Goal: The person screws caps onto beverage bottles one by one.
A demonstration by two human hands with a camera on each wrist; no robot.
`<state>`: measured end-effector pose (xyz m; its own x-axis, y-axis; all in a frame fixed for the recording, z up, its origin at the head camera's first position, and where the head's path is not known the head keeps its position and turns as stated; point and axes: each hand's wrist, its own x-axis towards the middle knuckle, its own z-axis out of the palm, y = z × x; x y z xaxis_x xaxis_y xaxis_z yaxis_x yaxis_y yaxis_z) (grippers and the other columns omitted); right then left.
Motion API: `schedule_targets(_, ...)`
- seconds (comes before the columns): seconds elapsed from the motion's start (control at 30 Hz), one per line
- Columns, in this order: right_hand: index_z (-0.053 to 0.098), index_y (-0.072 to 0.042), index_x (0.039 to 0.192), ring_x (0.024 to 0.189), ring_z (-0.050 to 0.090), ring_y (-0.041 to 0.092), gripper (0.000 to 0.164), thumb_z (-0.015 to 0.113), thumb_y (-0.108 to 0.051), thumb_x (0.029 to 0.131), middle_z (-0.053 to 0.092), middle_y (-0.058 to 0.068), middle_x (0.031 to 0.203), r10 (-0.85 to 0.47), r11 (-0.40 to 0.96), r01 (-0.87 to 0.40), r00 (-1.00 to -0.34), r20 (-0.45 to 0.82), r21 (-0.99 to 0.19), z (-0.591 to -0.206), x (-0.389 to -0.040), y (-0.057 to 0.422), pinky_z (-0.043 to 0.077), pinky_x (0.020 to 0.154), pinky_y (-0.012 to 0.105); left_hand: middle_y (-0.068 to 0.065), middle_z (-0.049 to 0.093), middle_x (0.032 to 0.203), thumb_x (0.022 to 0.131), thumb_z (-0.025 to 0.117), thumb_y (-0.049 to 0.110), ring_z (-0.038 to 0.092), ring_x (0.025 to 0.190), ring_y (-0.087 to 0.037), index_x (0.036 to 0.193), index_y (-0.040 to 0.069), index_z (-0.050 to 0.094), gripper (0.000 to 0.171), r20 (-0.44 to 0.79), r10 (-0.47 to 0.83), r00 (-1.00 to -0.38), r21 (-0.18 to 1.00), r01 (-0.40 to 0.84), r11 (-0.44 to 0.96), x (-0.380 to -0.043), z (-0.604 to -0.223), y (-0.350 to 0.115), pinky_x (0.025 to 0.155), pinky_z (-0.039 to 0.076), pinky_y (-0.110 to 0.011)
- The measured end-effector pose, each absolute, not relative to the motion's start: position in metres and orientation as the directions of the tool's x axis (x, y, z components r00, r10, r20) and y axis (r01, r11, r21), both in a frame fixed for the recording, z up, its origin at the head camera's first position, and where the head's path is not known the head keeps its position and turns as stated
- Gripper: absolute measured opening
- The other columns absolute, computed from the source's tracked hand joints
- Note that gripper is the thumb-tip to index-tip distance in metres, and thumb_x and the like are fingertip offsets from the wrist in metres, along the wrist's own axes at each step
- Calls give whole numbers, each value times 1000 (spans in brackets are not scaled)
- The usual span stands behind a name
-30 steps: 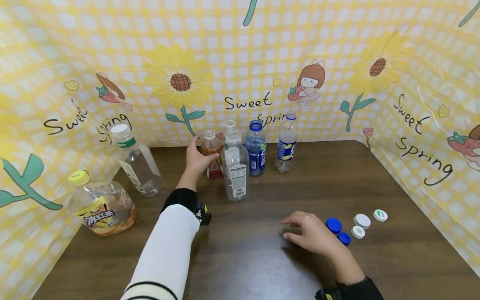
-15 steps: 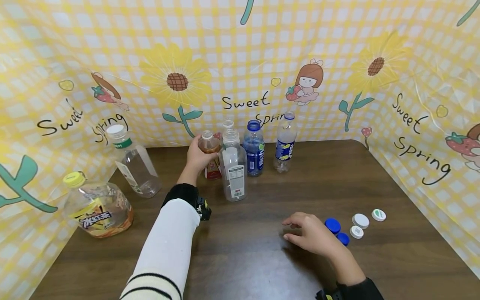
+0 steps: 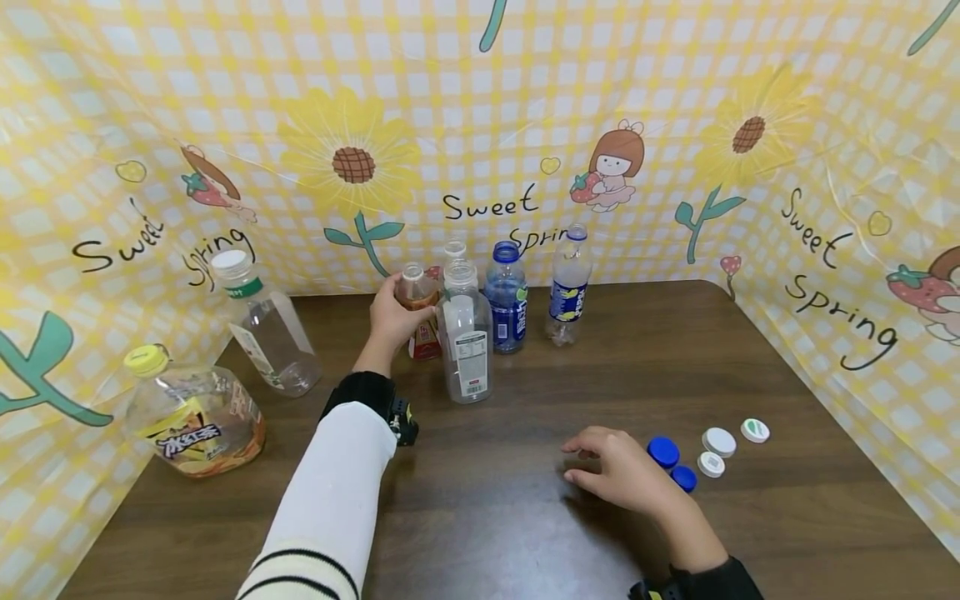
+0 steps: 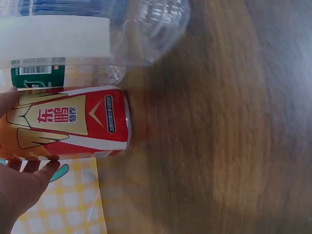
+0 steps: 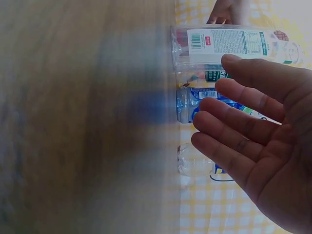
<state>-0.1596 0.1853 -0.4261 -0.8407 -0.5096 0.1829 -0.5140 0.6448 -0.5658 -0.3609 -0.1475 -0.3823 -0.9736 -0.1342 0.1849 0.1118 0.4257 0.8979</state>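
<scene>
In the head view my left hand [image 3: 393, 321] holds a small red-and-gold bottle [image 3: 425, 340] by its upper part, thumb on one side and fingers on the other. The bottle has no cap and stands upright; its printed label [image 4: 73, 122] fills the left wrist view's left side. Right beside it is a clear uncapped bottle [image 3: 467, 350] with a white label, partly hiding another clear bottle [image 3: 455, 248]. Over the table, my right hand [image 3: 618, 468] hangs loosely bent with nothing in it, left of two blue caps [image 3: 663, 452]. Its fingers [image 5: 229, 131] are spread apart.
Farther right stand a blue uncapped bottle [image 3: 507, 304] and a clear one with a blue label [image 3: 567, 292]. At left are a white-capped bottle [image 3: 273, 333] and a big yellow-capped bottle [image 3: 198, 425]. White caps [image 3: 718, 442] lie at right. A checked cloth [image 3: 480, 125] hangs behind.
My left hand has closed in on the red-and-gold bottle, fingers and thumb now against its sides. The right hand has stayed in place.
</scene>
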Motion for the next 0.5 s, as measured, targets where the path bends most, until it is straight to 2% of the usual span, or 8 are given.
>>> schedule_targets(0.3,70,-1,106,87,65,24,26,77,-15,85,68,8,98,-512,642,-522,-837,193,-562,-425,-158,186,55,74,37,-16,42,147,78,84,25,41,133,-32,149,8,33,89,241,-156,-958,865,139,483,-352,-381,-156,108,37,-44)
schedule_targets(0.5,70,-1,105,87,65,24,26,77,-14,84,68,8,98,-517,642,-531,-832,199,-553,-425,-156,187,55,73,35,-17,50,139,75,86,32,50,124,-33,144,5,43,86,302,-175,-937,846,180,502,-337,-380,-164,100,45,-45)
